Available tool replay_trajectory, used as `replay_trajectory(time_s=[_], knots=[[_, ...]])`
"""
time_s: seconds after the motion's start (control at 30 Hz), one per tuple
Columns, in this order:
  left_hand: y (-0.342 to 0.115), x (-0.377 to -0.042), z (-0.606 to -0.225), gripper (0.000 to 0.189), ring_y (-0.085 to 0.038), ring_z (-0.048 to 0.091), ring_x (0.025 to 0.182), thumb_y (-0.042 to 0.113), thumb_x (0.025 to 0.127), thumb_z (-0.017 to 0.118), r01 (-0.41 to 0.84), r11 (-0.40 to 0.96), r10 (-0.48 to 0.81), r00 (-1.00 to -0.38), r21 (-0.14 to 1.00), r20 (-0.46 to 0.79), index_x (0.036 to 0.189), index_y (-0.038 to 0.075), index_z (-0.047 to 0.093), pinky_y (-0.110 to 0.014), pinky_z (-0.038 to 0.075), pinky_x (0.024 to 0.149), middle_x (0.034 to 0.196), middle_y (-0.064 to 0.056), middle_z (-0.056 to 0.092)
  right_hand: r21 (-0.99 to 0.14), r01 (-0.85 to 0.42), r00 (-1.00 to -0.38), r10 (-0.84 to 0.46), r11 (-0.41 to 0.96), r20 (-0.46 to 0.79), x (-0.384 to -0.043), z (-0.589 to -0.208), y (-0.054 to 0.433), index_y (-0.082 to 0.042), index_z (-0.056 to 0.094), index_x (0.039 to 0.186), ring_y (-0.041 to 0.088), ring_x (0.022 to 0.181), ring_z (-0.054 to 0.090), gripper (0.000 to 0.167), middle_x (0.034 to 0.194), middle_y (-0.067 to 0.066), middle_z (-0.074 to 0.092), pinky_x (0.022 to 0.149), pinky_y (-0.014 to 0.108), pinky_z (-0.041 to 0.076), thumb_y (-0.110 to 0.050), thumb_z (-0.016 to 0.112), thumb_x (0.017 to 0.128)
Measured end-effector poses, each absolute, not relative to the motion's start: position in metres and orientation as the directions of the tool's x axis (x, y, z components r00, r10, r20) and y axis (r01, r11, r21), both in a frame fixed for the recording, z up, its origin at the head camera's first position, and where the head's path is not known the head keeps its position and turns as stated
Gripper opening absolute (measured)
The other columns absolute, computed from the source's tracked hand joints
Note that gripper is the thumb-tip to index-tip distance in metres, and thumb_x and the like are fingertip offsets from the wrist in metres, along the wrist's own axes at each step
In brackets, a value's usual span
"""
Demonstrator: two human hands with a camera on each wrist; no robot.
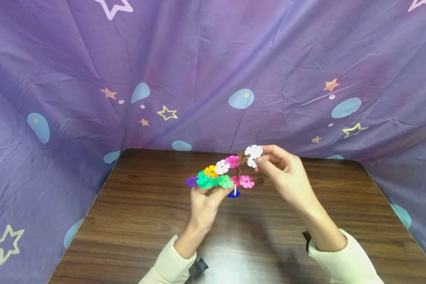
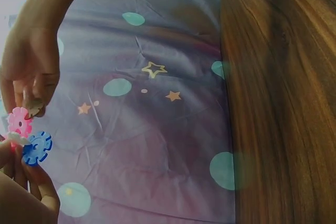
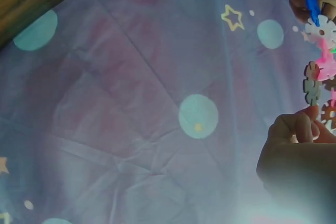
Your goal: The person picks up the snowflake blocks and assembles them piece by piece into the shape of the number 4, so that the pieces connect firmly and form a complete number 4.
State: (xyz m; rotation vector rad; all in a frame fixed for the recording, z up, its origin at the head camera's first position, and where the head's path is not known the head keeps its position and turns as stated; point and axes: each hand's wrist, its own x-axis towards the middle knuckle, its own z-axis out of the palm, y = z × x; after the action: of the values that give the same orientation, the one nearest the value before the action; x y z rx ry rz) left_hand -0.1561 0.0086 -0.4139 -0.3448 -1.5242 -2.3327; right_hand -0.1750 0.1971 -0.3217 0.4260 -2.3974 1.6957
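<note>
In the head view, a chain of flower-shaped interlocking plastic discs is held up above the table. My left hand [image 1: 203,211] grips it from below, near the green disc [image 1: 226,182] and the purple disc [image 1: 191,182]. The orange disc [image 1: 211,171], a pink disc [image 1: 232,161] and a brown disc [image 1: 243,157] run up to the right. At that upper end, my right hand [image 1: 287,177] pinches white discs [image 1: 253,151] between thumb and fingers. A dark blue disc [image 1: 233,194] hangs low; the left wrist view shows a blue disc [image 2: 38,148] by the left fingers.
Underneath is a dark wood-grain table [image 1: 145,221]. A purple curtain [image 1: 198,71] with stars and blue drops stands behind it and along both sides. Black straps [image 1: 198,268] sit at the wrists, by the pale sleeves [image 1: 170,262].
</note>
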Motion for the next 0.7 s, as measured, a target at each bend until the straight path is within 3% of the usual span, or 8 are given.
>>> replay_trajectory(time_s=[0.23, 0.37, 0.5, 0.7], knots=[[0.01, -0.155, -0.413, 0.035, -0.011, 0.075, 0.092, -0.012, 0.078, 0.076, 0.384, -0.385, -0.148, -0.923, 0.839, 0.354, 0.111, -0.019, 0.065, -0.032, 0.063, 0.09, 0.098, 0.007, 0.077, -0.844, -0.432, -0.902, -0.153, 0.319, 0.404, -0.168, -0.321, 0.189, -0.004, 0.065, 0.108, 0.006, 0.067, 0.066, 0.012, 0.079, -0.012, 0.073, 0.054, 0.023, 0.052, -0.009, 0.069, 0.098], [0.009, -0.155, -0.412, 0.033, -0.01, 0.075, 0.091, -0.011, 0.079, 0.076, 0.379, -0.371, -0.144, -0.926, 0.848, 0.35, 0.109, -0.019, 0.066, -0.031, 0.063, 0.089, 0.096, 0.009, 0.078, -0.768, -0.52, -0.851, -0.156, 0.373, 0.501, -0.167, -0.324, 0.186, -0.006, 0.071, 0.102, 0.004, 0.068, 0.067, 0.006, 0.081, -0.004, 0.076, 0.059, 0.019, 0.054, -0.007, 0.072, 0.096], [0.009, -0.155, -0.413, 0.034, -0.01, 0.075, 0.092, -0.011, 0.079, 0.076, 0.383, -0.378, -0.147, -0.924, 0.843, 0.354, 0.111, -0.017, 0.067, -0.032, 0.063, 0.09, 0.097, 0.009, 0.078, -0.678, -0.609, -0.781, -0.164, 0.411, 0.603, -0.167, -0.326, 0.184, -0.009, 0.075, 0.099, -0.001, 0.073, 0.065, 0.01, 0.082, 0.004, 0.078, 0.064, 0.015, 0.053, -0.002, 0.075, 0.092], [0.008, -0.155, -0.413, 0.033, -0.011, 0.075, 0.092, -0.012, 0.078, 0.077, 0.379, -0.396, -0.151, -0.925, 0.836, 0.348, 0.11, -0.013, 0.069, -0.032, 0.063, 0.09, 0.098, 0.005, 0.078, -0.624, -0.666, -0.724, -0.153, 0.409, 0.672, -0.168, -0.329, 0.18, -0.009, 0.076, 0.089, -0.004, 0.069, 0.061, 0.012, 0.077, 0.001, 0.075, 0.061, 0.013, 0.049, 0.002, 0.079, 0.086]])
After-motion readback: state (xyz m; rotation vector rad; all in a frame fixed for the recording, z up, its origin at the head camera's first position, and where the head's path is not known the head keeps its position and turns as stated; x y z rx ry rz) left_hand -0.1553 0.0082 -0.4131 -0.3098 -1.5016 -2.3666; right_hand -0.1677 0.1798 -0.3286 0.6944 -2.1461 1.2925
